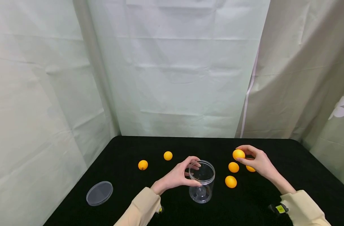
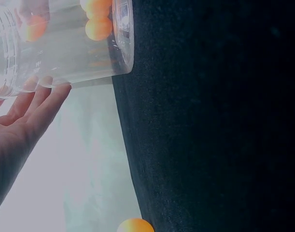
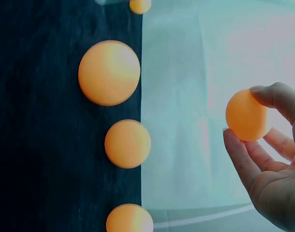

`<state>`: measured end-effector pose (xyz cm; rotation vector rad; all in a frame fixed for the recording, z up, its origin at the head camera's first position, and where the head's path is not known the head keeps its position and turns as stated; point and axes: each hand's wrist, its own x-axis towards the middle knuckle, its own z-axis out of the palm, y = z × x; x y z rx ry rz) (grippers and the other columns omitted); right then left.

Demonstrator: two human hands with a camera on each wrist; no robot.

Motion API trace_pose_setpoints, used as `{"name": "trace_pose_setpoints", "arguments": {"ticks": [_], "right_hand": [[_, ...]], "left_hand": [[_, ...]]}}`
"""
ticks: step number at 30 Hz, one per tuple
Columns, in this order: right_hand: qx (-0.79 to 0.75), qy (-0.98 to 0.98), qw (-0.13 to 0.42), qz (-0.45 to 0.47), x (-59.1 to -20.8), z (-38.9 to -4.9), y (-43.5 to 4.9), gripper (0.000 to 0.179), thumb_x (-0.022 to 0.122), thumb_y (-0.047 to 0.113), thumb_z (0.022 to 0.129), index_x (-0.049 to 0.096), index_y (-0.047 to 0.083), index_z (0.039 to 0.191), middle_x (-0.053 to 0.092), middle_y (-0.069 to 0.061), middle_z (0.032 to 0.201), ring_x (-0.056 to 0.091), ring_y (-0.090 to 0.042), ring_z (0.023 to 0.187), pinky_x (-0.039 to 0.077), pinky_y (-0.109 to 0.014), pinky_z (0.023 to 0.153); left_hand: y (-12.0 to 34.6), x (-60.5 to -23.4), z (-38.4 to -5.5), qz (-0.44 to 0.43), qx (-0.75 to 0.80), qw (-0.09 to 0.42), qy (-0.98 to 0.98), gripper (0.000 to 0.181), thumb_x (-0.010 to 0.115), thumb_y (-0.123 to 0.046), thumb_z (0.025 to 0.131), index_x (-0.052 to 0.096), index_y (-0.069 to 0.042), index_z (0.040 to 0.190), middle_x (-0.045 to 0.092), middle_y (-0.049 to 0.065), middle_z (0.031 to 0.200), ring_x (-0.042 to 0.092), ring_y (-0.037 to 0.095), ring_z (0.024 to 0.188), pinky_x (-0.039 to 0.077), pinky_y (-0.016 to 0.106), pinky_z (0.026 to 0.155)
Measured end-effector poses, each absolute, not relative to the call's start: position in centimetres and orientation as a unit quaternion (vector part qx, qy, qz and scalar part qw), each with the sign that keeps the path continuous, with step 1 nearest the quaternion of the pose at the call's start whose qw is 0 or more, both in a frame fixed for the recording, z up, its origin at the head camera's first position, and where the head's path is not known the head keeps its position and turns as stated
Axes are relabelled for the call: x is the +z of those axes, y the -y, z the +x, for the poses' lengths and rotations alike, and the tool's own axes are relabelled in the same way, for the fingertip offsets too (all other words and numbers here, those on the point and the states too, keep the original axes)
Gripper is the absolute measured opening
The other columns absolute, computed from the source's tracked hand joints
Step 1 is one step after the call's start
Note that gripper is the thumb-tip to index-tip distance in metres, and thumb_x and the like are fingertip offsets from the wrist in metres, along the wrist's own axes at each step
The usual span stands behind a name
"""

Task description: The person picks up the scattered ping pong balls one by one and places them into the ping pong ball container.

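Observation:
A clear plastic jar (image 1: 201,191) stands upright and open-topped on the black table. My left hand (image 1: 179,176) holds it near the rim, thumb on the near side and fingers round the far side. In the left wrist view, orange balls show through the clear wall of the jar (image 2: 84,60). My right hand (image 1: 256,161) pinches an orange ping-pong ball (image 3: 247,115) between thumb and fingertips, raised above the table right of the jar. Below that hand lie three more ping-pong balls: one nearer (image 1: 231,181), one behind it (image 1: 233,167), and one partly hidden by the hand (image 1: 250,169).
Two orange ping-pong balls lie left of the jar, one farther back (image 1: 168,155) and one farther left (image 1: 143,165). A round translucent lid (image 1: 99,193) lies flat at the table's left. Pale curtains (image 1: 177,78) hang behind the black table (image 1: 126,146).

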<state>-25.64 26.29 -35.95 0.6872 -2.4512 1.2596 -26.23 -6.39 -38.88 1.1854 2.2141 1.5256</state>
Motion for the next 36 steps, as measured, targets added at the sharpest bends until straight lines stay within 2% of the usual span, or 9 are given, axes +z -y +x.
{"name": "trace_pose_setpoints", "arguments": {"ticks": [7,16,24,29,33,36], "right_hand": [[0.451,0.846,0.138,0.25,-36.0,-25.5,-25.4,0.037,0.067,0.007,0.08,0.054,0.001,0.114,0.057,-0.011,0.106,0.055,-0.023,0.091,0.048,-0.028,0.07],[0.475,0.83,0.127,0.264,-35.4,-25.2,-24.4,0.037,0.067,0.007,0.081,0.053,0.002,0.115,0.057,-0.01,0.106,0.055,-0.021,0.091,0.047,-0.029,0.072],[0.486,0.819,0.125,0.278,-35.0,-25.1,-23.9,0.035,0.066,0.007,0.082,0.053,0.002,0.114,0.056,-0.01,0.106,0.055,-0.022,0.089,0.047,-0.03,0.071],[0.501,0.814,0.107,0.273,-34.8,-24.9,-23.1,0.035,0.066,0.011,0.082,0.054,0.004,0.114,0.057,-0.009,0.105,0.055,-0.022,0.088,0.047,-0.033,0.072],[0.513,0.809,0.091,0.272,-34.5,-24.6,-22.3,0.035,0.066,0.013,0.083,0.053,0.004,0.115,0.057,-0.008,0.105,0.055,-0.024,0.087,0.046,-0.035,0.073],[0.522,0.804,0.081,0.273,-34.6,-24.3,-21.8,0.035,0.066,0.013,0.083,0.053,0.003,0.115,0.057,-0.008,0.105,0.056,-0.024,0.087,0.046,-0.035,0.073]], "left_hand": [[6.4,-39.1,-26.1,0.399,0.521,0.102,-0.748,0.066,0.07,-0.03,0.077,0.034,-0.016,0.129,0.048,0.003,0.12,0.046,0.03,0.11,0.044,0.032,0.08],[6.4,-38.9,-26.1,0.401,0.523,0.106,-0.745,0.065,0.07,-0.029,0.077,0.033,-0.018,0.129,0.047,0.007,0.121,0.047,0.027,0.109,0.045,0.032,0.079],[6.3,-38.8,-26.2,0.402,0.521,0.104,-0.746,0.065,0.07,-0.029,0.077,0.034,-0.018,0.129,0.047,0.0,0.119,0.047,0.026,0.109,0.045,0.032,0.079],[6.4,-38.9,-26.2,0.4,0.519,0.102,-0.749,0.065,0.07,-0.031,0.077,0.033,-0.016,0.129,0.048,0.004,0.12,0.047,0.027,0.109,0.045,0.032,0.079],[6.3,-39.0,-26.2,0.397,0.518,0.104,-0.75,0.066,0.07,-0.03,0.077,0.033,-0.015,0.129,0.048,0.001,0.119,0.047,0.026,0.109,0.045,0.032,0.079],[6.3,-39.1,-26.3,0.401,0.522,0.104,-0.746,0.065,0.07,-0.03,0.077,0.033,-0.017,0.129,0.048,0.006,0.12,0.047,0.027,0.109,0.045,0.032,0.078]]}}
